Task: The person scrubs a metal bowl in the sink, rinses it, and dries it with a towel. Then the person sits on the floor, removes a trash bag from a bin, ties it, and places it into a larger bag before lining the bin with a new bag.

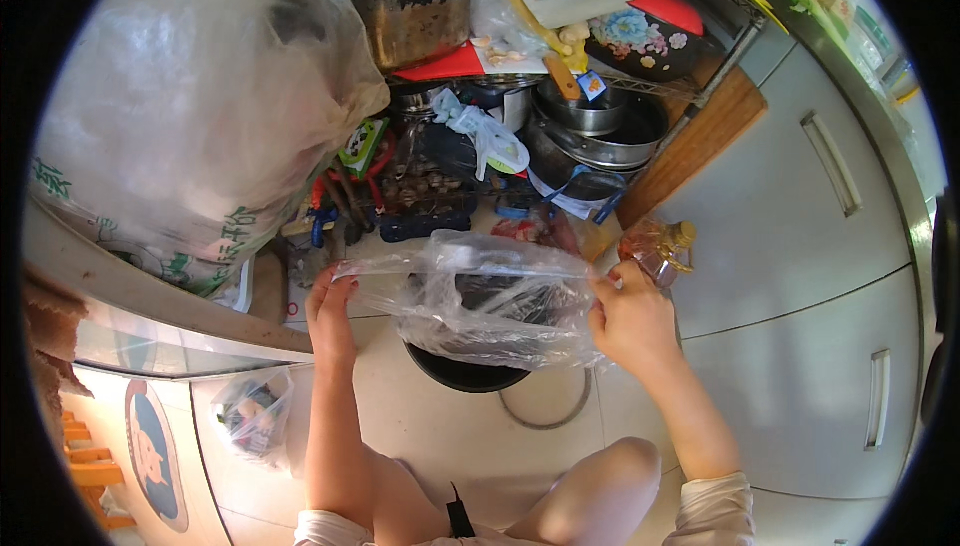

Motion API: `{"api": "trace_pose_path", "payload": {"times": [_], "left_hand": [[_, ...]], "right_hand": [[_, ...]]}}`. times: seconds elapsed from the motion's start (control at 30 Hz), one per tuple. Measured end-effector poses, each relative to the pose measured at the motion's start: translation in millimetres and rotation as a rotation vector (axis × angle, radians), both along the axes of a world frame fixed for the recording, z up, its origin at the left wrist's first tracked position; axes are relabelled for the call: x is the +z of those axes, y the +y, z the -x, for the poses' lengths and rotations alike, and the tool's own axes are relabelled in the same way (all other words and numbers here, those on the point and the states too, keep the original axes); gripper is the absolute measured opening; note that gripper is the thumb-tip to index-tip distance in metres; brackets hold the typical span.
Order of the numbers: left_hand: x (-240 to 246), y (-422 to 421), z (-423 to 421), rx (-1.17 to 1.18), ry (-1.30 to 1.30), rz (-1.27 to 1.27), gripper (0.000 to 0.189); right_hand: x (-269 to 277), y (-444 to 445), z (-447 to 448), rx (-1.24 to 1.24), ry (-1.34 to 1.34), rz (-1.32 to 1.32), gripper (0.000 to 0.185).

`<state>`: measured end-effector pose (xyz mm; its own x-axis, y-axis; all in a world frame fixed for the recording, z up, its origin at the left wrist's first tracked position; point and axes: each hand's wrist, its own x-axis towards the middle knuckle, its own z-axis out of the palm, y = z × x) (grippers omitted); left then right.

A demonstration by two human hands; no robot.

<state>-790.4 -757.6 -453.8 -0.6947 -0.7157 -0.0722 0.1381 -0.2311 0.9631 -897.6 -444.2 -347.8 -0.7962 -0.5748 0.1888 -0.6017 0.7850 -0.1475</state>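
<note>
A clear plastic bag [495, 343] is stretched sideways between my hands, its upper edge drawn nearly straight. My left hand [332, 313] pinches one corner of it. At the other end my right hand [634, 313] grips the bag with curled fingers. Beneath the film stands a black round bin or basin [465, 375] on the tiled floor; the plastic covers most of it, so I cannot tell whether the bag touches its rim. Just beyond my right hand is a plastic bottle [654, 250] with a yellow cap and reddish contents.
A large filled plastic bag [202, 96] bulges at the upper left. Ahead, a wire rack [675, 88] holds pots, stacked pans [600, 133] and a steel stockpot [409, 17]. A wooden board [697, 148] leans by grey cabinets [795, 246]. A knotted bag [255, 418] lies on the left floor.
</note>
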Motion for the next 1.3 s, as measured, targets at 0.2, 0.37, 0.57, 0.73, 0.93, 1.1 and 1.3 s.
{"api": "trace_pose_path", "payload": {"times": [0.2, 0.37, 0.57, 0.73, 0.93, 1.1, 1.3], "left_hand": [[27.3, 29.7, -2.3, -0.462, 0.438, -0.584, 0.022], [29.8, 32.7, 1.0, -0.52, 0.424, -0.731, 0.028], [34.2, 32.4, -1.7, -0.471, 0.666, -0.756, 0.031], [37.5, 52.2, -6.7, -0.336, 0.106, 0.375, 0.085], [26.9, 58.2, -5.3, -0.542, -0.437, 0.94, 0.09], [19.1, 42.1, -8.2, -0.511, -0.191, 0.678, 0.086], [0.2, 26.8, 8.0, -0.465, -0.279, 0.718, 0.084]], "right_hand": [[18.0, -16.8, -6.8, -0.391, -0.015, -0.405, 0.087], [33.4, -12.2, 0.1, -0.284, -0.331, -0.675, 0.087], [23.9, -1.9, -5.3, -0.081, -0.158, -0.321, 0.072], [12.0, -0.4, 0.5, -0.077, -0.188, 0.061, 0.06], [0.4, 2.1, 9.9, -0.074, -0.092, -0.08, 0.059], [-51.0, -19.3, 5.2, 0.191, -0.519, 0.089, 0.066], [-103.5, -46.6, 21.3, 0.169, -0.553, 0.231, 0.046]]}}
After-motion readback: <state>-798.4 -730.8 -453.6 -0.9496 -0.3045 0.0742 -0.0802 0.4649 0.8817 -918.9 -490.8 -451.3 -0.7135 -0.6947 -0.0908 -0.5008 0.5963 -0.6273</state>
